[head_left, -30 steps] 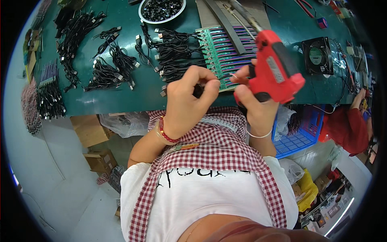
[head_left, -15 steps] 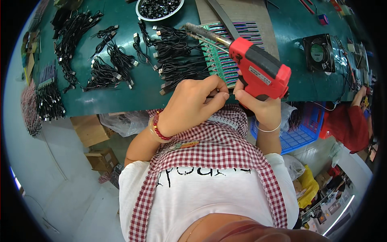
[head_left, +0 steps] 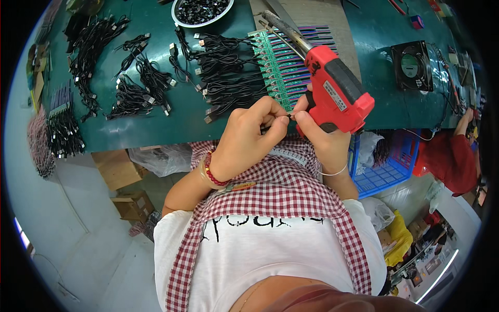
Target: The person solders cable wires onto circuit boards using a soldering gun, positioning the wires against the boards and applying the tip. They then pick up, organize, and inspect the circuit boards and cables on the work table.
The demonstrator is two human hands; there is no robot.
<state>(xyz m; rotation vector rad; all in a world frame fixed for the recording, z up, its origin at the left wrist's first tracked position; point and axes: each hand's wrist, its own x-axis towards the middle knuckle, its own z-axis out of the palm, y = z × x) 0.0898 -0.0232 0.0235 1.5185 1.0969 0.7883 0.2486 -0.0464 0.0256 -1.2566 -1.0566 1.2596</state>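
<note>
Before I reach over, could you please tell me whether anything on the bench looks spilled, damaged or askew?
Nothing visibly spilled or damaged stands out. The only mildly odd thing is the grey bar, lying aslant on the cardboard, while the green circuit boards nearby line up in a neat row.

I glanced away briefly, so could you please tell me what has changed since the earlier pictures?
The red soldering gun in the right hand has shifted left since the first picture, bringing its barrel end into view. The right hand's fingertips have closed in on the left hand. Nothing was visibly grasped or released; the black USB cables and fan stayed put.
</note>
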